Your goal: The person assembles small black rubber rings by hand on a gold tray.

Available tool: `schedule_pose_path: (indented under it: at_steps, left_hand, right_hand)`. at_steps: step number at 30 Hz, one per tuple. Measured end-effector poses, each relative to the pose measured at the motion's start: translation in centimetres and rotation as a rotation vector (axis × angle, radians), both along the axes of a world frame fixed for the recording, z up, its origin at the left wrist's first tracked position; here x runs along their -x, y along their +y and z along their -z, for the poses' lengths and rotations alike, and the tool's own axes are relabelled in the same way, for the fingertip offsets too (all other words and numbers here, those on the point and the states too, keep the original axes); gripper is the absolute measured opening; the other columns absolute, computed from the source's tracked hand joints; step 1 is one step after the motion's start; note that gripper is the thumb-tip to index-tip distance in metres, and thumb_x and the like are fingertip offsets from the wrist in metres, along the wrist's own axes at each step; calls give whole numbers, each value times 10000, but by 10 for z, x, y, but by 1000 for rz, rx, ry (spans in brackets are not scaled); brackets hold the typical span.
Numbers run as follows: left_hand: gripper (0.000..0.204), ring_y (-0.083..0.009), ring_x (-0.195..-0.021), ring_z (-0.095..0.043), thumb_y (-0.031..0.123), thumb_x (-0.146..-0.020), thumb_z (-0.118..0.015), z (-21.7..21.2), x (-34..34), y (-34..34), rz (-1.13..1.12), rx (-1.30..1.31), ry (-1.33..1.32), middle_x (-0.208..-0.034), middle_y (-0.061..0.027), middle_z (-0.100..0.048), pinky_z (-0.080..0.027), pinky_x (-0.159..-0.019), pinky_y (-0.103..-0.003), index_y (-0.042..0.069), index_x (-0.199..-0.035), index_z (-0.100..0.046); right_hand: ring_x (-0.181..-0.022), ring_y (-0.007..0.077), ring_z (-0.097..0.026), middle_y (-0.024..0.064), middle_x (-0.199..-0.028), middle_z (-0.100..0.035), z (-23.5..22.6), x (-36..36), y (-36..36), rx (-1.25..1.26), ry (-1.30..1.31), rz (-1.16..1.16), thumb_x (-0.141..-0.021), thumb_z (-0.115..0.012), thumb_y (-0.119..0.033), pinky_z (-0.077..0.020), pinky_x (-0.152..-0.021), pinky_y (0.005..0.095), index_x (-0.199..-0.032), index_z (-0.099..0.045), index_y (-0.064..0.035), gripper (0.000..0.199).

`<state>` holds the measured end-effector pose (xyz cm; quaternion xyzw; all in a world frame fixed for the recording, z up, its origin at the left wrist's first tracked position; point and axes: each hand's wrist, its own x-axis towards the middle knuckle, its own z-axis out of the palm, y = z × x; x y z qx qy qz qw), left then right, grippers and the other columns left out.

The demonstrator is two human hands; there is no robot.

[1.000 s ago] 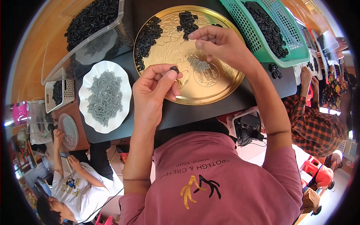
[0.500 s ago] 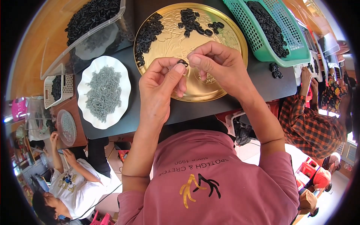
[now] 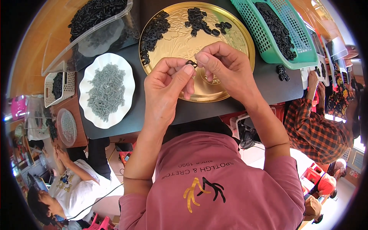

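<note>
Over a round gold tray, my left hand pinches a small black plastic piece with holes between thumb and forefinger. My right hand is closed just beside it, thumb against forefinger; whatever sits between those fingertips is too small to make out. Loose black pieces lie along the tray's left side, and another cluster of black pieces lies toward its far side. Left of my forearm, a white wavy-edged plate holds a heap of small grey-green, spring-like parts.
A clear plastic box of black pieces stands at the far left, a green basket of them at the far right. A few black pieces lie on the dark table. Other people sit at both sides, one in a plaid shirt.
My hands stay close together, with the left turned slightly and more of the black piece showing. The person at the left has brought their hands together.
</note>
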<state>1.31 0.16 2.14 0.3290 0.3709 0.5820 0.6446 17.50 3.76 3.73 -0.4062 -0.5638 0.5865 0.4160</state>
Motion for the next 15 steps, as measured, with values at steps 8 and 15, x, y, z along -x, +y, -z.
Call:
schedule_pose_path:
  at_steps: [8, 15]
  left_hand:
    - [114, -64, -555, -544, 69, -893, -629, -1, 0, -1, -10, -2, 19, -763, -50, -640, -407, -465, -194, -5, -964, -578]
    - [94, -70, -563, -554, 55, -890, -630, -1, 0, -1, -25, -14, 46, -739, -58, -640, -425, -483, -196, -14, -942, -592]
  right_hand:
    - [-665, 43, -513, -5, -797, -595, 2, 5, -2, -69, -11, 12, -912, -626, -139, -432, -605, 190, -962, -613, 7, 155]
    - [-677, 32, -528, 0, -779, -608, 6, 7, -3, -158, -79, 27, -904, -630, -128, -445, -605, 191, -936, -613, 3, 135]
